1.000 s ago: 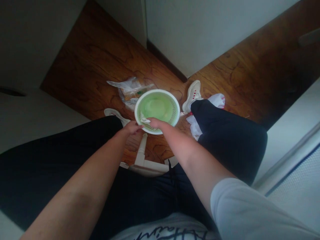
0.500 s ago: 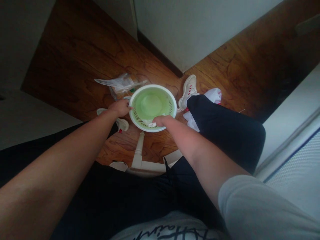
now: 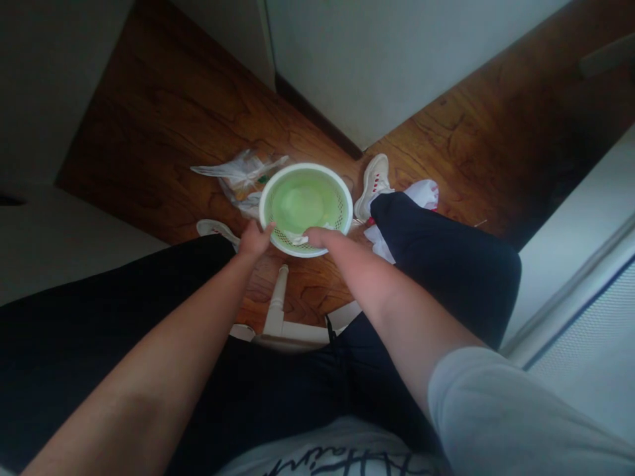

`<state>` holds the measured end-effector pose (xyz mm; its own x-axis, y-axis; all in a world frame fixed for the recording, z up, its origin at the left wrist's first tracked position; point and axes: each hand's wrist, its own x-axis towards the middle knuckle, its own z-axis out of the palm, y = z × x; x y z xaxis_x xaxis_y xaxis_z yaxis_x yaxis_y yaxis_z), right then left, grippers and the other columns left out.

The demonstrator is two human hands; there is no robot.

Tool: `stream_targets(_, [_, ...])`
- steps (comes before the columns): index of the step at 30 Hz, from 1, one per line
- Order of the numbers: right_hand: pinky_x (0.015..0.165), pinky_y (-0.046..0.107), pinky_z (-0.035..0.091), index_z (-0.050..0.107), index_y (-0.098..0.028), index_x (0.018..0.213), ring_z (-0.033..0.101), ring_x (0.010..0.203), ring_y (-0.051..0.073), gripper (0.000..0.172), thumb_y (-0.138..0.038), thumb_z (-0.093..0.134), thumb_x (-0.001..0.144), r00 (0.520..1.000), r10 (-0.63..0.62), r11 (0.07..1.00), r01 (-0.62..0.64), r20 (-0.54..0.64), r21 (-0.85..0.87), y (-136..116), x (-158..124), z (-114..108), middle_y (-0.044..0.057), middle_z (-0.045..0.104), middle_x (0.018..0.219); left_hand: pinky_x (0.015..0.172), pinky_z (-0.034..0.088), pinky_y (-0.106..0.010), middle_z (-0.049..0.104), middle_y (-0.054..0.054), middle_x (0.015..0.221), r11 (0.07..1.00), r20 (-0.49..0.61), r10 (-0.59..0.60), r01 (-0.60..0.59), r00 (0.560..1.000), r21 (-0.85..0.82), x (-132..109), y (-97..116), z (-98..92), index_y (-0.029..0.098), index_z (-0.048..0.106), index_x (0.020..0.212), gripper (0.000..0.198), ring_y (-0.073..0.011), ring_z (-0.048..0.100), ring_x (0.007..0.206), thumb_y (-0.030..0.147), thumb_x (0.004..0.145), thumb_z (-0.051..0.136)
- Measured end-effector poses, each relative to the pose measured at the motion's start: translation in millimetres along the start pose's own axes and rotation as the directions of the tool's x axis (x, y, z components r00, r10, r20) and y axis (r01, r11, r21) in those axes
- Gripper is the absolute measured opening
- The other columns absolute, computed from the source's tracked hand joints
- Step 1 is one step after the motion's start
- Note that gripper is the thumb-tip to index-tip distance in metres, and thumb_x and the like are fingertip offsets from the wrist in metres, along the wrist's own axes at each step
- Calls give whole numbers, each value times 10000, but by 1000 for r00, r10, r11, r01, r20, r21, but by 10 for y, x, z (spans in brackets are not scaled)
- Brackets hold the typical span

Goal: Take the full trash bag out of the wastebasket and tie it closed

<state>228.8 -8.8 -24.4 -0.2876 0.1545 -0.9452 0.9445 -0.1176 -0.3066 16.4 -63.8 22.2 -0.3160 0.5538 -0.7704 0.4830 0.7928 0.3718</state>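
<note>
Green mesh strainer (image 3: pixel 303 165) sits on the wooden floor (image 3: pixel 163 125) between my white sneakers (image 3: pixel 373 188); my right hand (image 3: pixel 322 238) rests fingers-together on its near rim, probably steadying it, beside a white scrap (image 3: pixel 296 238), while my left hand (image 3: pixel 255 239) stands just by the rim, fingers apart.

**Two-handed, low and close**

A person's left hand (image 3: pixel 254 239) reaches up to the rim of a white perforated plastic basket (image 3: pixel 306 165), fingertips at its edge, while the right hand (image 3: pixel 320 238) lies over the near rim beside a crumpled white cloth (image 3: pixel 296 238). The basket's inside shows pale green, too blurred to tell more. Over a wooden floor (image 3: pixel 163 132), it sits between two white sneakers (image 3: pixel 376 187), near a clear plastic bag (image 3: pixel 239 173), a white bag (image 3: pixel 421 195) and a white turned furniture leg (image 3: pixel 276 304).
</note>
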Motion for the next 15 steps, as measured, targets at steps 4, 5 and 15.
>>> stream_targets(4, [1004, 337, 568, 800, -136, 1312, 738, 1120, 310, 355, -248, 786, 976, 993, -118, 993, 118, 2, 24, -219, 88, 126, 149, 780, 1282, 770, 623, -353, 793, -162, 1152, 968, 273, -53, 117, 960, -223, -340, -161, 287, 162, 660, 1201, 383, -299, 783, 964, 413, 950, 803])
stream_targets(5, [994, 315, 569, 801, -146, 1318, 743, 1124, 300, 340, -245, 778, 994, 989, -146, 989, 146, -6, 24, -270, 116, 164, 140, 779, 1293, 728, 614, -331, 794, -148, 1125, 961, 294, -55, 130, 954, -242, -360, -163, 325, 160, 656, 1197, 381, -273, 778, 899, 399, 945, 812])
stream_targets(15, [1029, 439, 597, 833, -122, 984, 754, 1049, 319, 196, -313, 873, 999, 990, -58, 998, 59, -131, 9, 37, -1, 19, 160, 795, 1079, 1050, 589, -437, 731, -197, 1386, 997, 164, 55, -44, 985, -71, -65, -121, 81, 164, 636, 1383, 435, -348, 743, 1224, 206, 955, 701])
